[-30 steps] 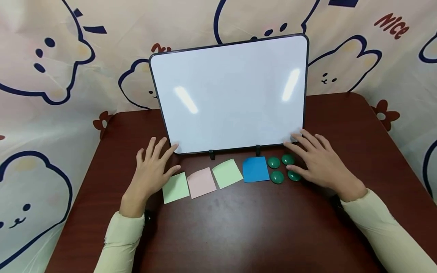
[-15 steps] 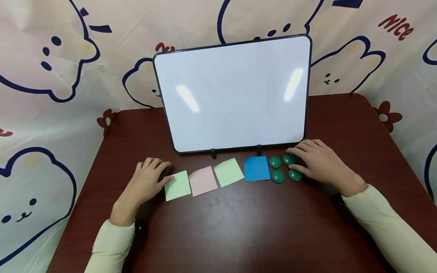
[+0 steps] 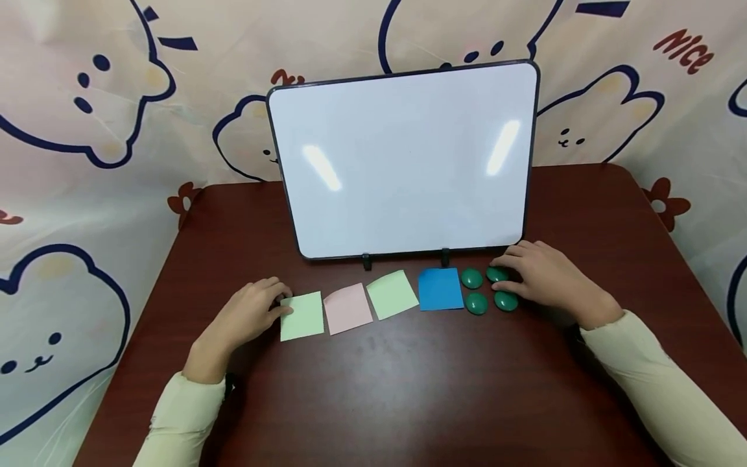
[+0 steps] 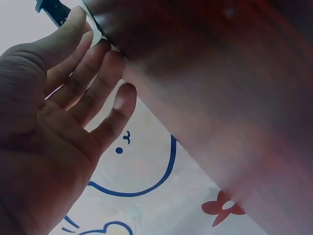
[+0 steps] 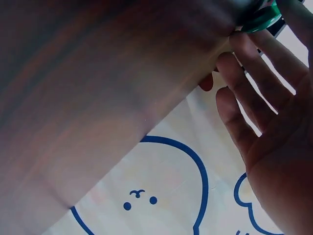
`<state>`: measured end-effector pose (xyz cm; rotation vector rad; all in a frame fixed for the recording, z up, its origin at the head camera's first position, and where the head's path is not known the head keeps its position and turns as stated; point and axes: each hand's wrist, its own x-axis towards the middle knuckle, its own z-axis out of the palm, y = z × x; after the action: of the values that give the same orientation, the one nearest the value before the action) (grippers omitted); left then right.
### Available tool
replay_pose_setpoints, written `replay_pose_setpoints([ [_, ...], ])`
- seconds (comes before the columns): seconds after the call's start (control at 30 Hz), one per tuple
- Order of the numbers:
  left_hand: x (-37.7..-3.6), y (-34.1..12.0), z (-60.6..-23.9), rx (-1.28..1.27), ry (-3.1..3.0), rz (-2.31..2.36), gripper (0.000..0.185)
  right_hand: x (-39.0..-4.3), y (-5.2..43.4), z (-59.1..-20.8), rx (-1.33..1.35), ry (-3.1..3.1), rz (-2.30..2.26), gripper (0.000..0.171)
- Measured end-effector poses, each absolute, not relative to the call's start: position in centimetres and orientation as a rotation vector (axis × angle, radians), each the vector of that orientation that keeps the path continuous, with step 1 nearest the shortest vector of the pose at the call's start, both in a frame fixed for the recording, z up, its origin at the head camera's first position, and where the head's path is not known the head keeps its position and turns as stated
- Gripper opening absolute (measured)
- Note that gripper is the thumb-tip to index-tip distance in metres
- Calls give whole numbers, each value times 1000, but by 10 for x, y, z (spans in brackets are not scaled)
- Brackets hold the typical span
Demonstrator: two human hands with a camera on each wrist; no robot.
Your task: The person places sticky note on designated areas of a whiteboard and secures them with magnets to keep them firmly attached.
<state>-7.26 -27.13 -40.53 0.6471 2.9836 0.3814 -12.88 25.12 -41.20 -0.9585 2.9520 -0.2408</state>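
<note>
My left hand (image 3: 245,312) pinches the left edge of a light green sticky note (image 3: 303,318), the leftmost in a row on the table. In the left wrist view, the note's pale edge (image 4: 96,37) shows between thumb and fingers. To its right lie a pink sticky note (image 3: 348,309), another green sticky note (image 3: 393,296) and a blue sticky note (image 3: 440,290). With thumb and index finger on either side, my right hand (image 3: 545,279) grips the upper right green round magnet (image 3: 497,275). In the right wrist view this magnet (image 5: 263,19) is at the fingertips.
A whiteboard (image 3: 403,162) with a black frame stands tilted back behind the notes, on small black feet (image 3: 367,262). More green magnets (image 3: 476,303) lie beside the blue note. A printed cloth (image 3: 607,39) hangs around the dark wooden table (image 3: 385,402).
Both hands have come off the whiteboard's lower corners. The left has moved down and curled onto the left green note; the right has closed around the upper right magnet.
</note>
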Motion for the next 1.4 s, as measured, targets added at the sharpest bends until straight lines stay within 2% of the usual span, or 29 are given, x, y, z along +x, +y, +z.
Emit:
replay_pose_setpoints([
  [0.23,-81,-268,-406,595,2989,415,13,-129,256,-415,-840,2901,-353,43],
  [0.47,-87,-270,-406,517,3082,460,8,-132,256,-414,-856,2896,-376,46],
  [0.67,-89,-269,-405,512,3139,501,8,-130,256,-412,-888,2883,-385,37],
  [0.93,-92,-267,-402,402,3165,573,5,-129,256,-408,-829,2891,-444,36],
  [1.4,-111,-255,-401,460,3369,836,5,-127,261,-406,-810,2930,-502,36],
])
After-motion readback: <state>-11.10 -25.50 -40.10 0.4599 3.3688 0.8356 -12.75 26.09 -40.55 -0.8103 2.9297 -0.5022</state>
